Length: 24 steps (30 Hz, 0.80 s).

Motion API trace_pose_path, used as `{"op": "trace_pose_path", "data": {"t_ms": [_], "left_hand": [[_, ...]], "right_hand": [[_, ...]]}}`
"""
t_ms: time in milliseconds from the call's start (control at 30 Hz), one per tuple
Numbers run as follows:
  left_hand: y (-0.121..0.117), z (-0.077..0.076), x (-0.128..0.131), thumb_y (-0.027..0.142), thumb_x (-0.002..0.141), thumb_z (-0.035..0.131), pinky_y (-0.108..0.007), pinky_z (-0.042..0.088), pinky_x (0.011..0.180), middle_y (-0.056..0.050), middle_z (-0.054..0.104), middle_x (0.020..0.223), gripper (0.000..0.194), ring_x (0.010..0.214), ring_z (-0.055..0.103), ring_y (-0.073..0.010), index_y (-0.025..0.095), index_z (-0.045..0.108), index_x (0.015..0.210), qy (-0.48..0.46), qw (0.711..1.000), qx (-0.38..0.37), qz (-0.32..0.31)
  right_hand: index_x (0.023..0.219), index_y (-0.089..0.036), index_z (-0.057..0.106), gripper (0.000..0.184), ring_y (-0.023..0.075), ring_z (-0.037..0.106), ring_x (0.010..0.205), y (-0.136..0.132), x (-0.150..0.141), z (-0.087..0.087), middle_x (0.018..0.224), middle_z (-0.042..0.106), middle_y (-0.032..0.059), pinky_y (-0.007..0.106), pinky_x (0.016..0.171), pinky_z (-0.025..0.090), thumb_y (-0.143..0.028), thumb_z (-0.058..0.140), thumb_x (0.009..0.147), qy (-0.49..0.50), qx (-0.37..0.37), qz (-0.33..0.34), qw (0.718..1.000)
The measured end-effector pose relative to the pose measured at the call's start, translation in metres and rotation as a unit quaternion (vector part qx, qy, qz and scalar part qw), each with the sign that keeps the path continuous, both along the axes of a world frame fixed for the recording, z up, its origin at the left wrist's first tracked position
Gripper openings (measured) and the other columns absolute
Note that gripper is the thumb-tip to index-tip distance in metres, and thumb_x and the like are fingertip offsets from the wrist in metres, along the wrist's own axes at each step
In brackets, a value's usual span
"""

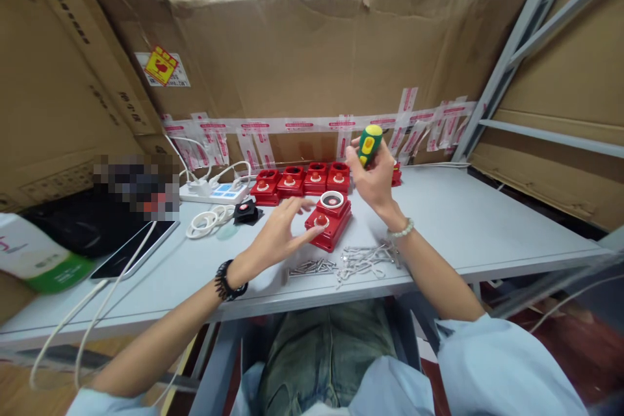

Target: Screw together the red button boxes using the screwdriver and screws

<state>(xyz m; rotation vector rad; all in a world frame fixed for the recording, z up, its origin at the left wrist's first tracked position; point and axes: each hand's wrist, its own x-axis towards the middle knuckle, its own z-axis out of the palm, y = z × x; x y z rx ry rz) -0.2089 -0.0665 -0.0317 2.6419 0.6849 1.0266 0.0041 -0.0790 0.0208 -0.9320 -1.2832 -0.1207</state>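
Observation:
My right hand [375, 183] is raised over the table, closed around a screwdriver [369, 144] with a green and yellow handle pointing up; its shaft is hidden. To the left, my left hand [277, 234] has its fingers apart, with the thumb at the side of a red alarm-like device [333, 233]. Whether the thumb touches it I cannot tell. That device has a white ring around a dark round opening at its far end and a small red dome nearer me. In front of it lie a pile of screws [314, 267] and some loose metal hooks [363, 260].
Several similar red units [316, 177] stand in a row at the back. On the left are white rings [207, 222], a black part [246, 211], a power strip [219, 192] with cables and a tablet-like device [134, 253]. A cardboard wall [302, 58] closes the back.

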Motion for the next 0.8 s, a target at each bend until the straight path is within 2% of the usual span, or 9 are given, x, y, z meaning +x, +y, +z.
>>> {"op": "trace_pose_path", "data": {"t_ms": [100, 167, 233, 300, 433, 533, 667, 800], "left_hand": [[0.004, -0.005, 0.030, 0.057, 0.080, 0.068, -0.053, 0.044, 0.100, -0.021, 0.049, 0.138, 0.081, 0.125, 0.051, -0.0363, 0.016, 0.034, 0.141, 0.020, 0.999, -0.004, 0.041], [0.005, -0.010, 0.048, 0.058, 0.075, 0.071, -0.056, 0.044, 0.100, -0.025, 0.043, 0.143, 0.095, 0.131, 0.045, -0.0408, 0.014, 0.026, 0.146, 0.045, 0.997, -0.027, 0.055], [0.006, -0.014, 0.060, 0.047, 0.073, 0.074, -0.055, 0.047, 0.096, -0.026, 0.043, 0.141, 0.096, 0.125, 0.051, -0.0405, 0.012, 0.023, 0.147, 0.070, 0.994, -0.058, 0.062], [0.006, -0.017, 0.064, 0.034, 0.073, 0.072, -0.052, 0.050, 0.093, -0.025, 0.047, 0.135, 0.089, 0.113, 0.060, -0.0365, 0.011, 0.025, 0.145, 0.084, 0.991, -0.081, 0.061], [0.013, -0.016, 0.058, 0.023, 0.071, 0.067, -0.048, 0.050, 0.093, -0.021, 0.053, 0.128, 0.081, 0.106, 0.061, -0.0317, 0.011, 0.030, 0.142, 0.075, 0.993, -0.084, 0.023], [0.026, -0.010, 0.043, 0.023, 0.071, 0.067, -0.046, 0.050, 0.093, -0.019, 0.052, 0.134, 0.082, 0.105, 0.061, -0.0292, 0.015, 0.029, 0.143, 0.095, 0.990, -0.095, -0.043], [0.044, 0.001, 0.019, 0.026, 0.073, 0.069, -0.043, 0.042, 0.107, -0.016, 0.040, 0.148, 0.084, 0.128, 0.050, -0.0291, 0.019, 0.027, 0.146, 0.140, 0.968, -0.112, -0.177], [0.051, 0.005, 0.007, 0.030, 0.075, 0.072, -0.044, 0.036, 0.113, -0.016, 0.035, 0.153, 0.086, 0.135, 0.045, -0.0292, 0.020, 0.027, 0.148, 0.149, 0.959, -0.133, -0.203]], "right_hand": [[0.089, -0.022, 0.057, 0.014, 0.0162, 0.057, 0.067, 0.006, 0.015, -0.002, 0.074, 0.060, 0.0009, 0.034, 0.068, 0.051, -0.036, 0.054, 0.090, -0.013, 0.000, -0.053, 0.999], [0.085, -0.021, 0.057, 0.012, 0.0168, 0.057, 0.068, 0.009, 0.025, -0.005, 0.076, 0.062, 0.0017, 0.034, 0.069, 0.050, -0.033, 0.055, 0.087, -0.031, -0.023, -0.070, 0.997], [0.081, -0.020, 0.058, 0.010, 0.0175, 0.056, 0.067, 0.011, 0.033, -0.009, 0.074, 0.062, 0.0022, 0.034, 0.068, 0.049, -0.030, 0.058, 0.084, -0.044, -0.049, -0.080, 0.995], [0.079, -0.020, 0.059, 0.008, 0.0177, 0.056, 0.066, 0.012, 0.039, -0.013, 0.071, 0.062, 0.0020, 0.034, 0.068, 0.047, -0.028, 0.059, 0.081, -0.044, -0.065, -0.087, 0.993], [0.077, -0.020, 0.059, 0.007, 0.0168, 0.054, 0.064, 0.013, 0.041, -0.016, 0.069, 0.060, 0.0004, 0.032, 0.068, 0.046, -0.027, 0.059, 0.079, -0.042, -0.076, -0.083, 0.993], [0.073, -0.021, 0.054, 0.010, 0.0152, 0.049, 0.061, 0.013, 0.039, -0.017, 0.065, 0.056, -0.0016, 0.030, 0.064, 0.042, -0.027, 0.059, 0.079, -0.060, -0.093, -0.071, 0.991], [0.071, -0.022, 0.050, 0.015, 0.0142, 0.046, 0.060, 0.013, 0.034, -0.021, 0.064, 0.053, -0.0026, 0.028, 0.060, 0.038, -0.029, 0.058, 0.081, -0.073, -0.116, -0.058, 0.989], [0.075, -0.021, 0.054, 0.013, 0.0150, 0.050, 0.062, 0.013, 0.029, -0.026, 0.068, 0.057, -0.0009, 0.027, 0.061, 0.038, -0.031, 0.059, 0.081, -0.083, -0.144, -0.039, 0.985]]}}
